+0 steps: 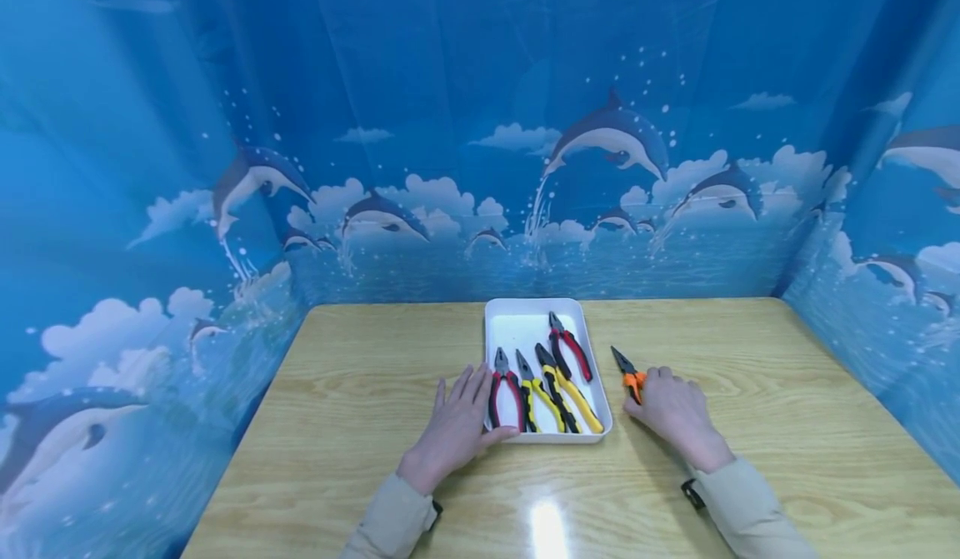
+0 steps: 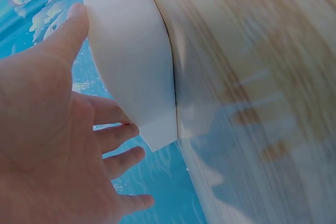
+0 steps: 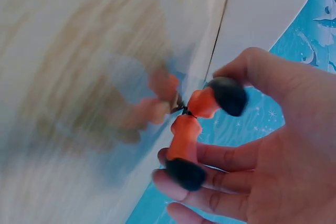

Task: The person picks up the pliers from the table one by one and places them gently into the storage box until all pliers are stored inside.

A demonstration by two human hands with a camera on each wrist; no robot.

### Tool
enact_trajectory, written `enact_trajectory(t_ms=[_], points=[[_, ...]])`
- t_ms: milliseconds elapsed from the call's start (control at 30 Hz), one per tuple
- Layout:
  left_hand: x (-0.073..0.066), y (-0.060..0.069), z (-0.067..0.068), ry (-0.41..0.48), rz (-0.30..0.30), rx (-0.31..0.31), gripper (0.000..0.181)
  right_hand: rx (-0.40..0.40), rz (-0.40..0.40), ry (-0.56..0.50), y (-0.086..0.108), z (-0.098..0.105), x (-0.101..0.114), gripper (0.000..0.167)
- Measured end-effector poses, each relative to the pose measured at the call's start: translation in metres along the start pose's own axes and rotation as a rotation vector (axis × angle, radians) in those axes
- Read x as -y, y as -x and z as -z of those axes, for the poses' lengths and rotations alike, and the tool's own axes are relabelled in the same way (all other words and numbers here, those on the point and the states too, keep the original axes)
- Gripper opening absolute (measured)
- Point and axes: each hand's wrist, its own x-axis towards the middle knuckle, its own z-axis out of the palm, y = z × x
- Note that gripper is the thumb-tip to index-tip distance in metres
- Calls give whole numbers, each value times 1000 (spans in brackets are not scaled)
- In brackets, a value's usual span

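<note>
My right hand [image 1: 675, 409] grips long-nose pliers [image 1: 632, 380] with orange and black handles, just right of the white tray [image 1: 540, 438]. In the right wrist view the thumb lies on one orange handle [image 3: 184, 140] side and the fingers curl about the other. My left hand [image 1: 457, 421] rests at the tray's near left corner, fingers straight along the left wall and thumb over the front rim. Inside the tray lie red-and-black pliers [image 1: 512, 384], yellow-and-black long-nose pliers [image 1: 540, 392], yellow-and-black pliers [image 1: 573, 396] and another red-handled pair [image 1: 570, 351] toward the back.
The tray stands on a wood-grain table [image 1: 360, 376], whose far edge meets a blue dolphin-print curtain [image 1: 465, 126]. The curtain also hangs along both sides. A bright light reflection shows on the table near the front.
</note>
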Motion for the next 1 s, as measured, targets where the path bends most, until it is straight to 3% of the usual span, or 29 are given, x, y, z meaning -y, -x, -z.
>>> enact_trajectory(t_ms=[400, 700, 1000], points=[[0, 0, -1, 6, 9, 4, 98, -88, -27, -65, -4, 5, 7, 42], [0, 0, -1, 1, 12, -1, 98, -278, 3, -40, -5, 12, 11, 46], [0, -1, -1, -3, 9, 3, 98, -297, 26, -18, -3, 19, 20, 51]])
